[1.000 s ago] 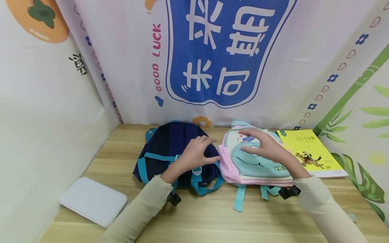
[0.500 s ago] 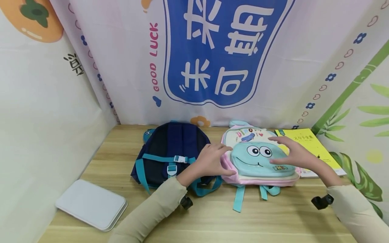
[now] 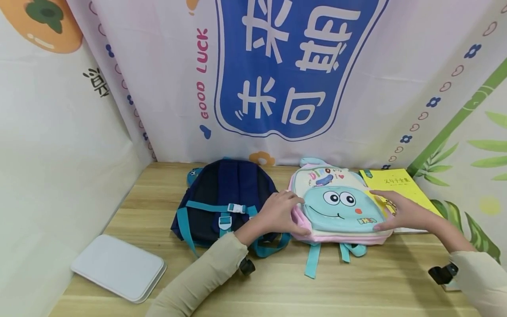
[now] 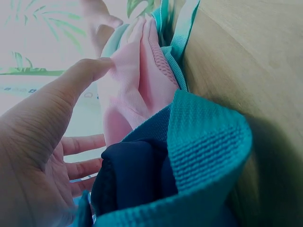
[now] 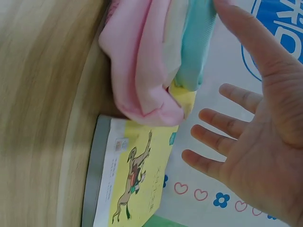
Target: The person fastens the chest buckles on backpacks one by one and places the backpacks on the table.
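A small pastel backpack (image 3: pixel 332 207) in teal, cream and pink, with a cartoon face, lies on the wooden table. My left hand (image 3: pixel 279 213) is at its left side, fingers and thumb spread; in the left wrist view the thumb tip overlaps the pink side panel (image 4: pixel 142 80). Across from it, my right hand (image 3: pixel 408 213) reaches the bag's right side, thumb tip at the teal front pocket (image 5: pixel 196 45). The right fingers (image 5: pixel 208 165) are apart and hold nothing. Beneath my left wrist lies a navy backpack (image 3: pixel 227 189) with teal straps.
A yellow book (image 3: pixel 404 182) lies partly under my right hand, beside the pastel bag. At the left front of the table is a flat pale grey case (image 3: pixel 119 266). A printed cloth (image 3: pixel 178 79) hangs behind the bags. Teal straps (image 3: pixel 312 262) trail toward the front.
My left hand has moved right, from over the navy backpack to the pastel backpack's left side. My right hand has moved right and lower, from above the pastel bag to its right side.
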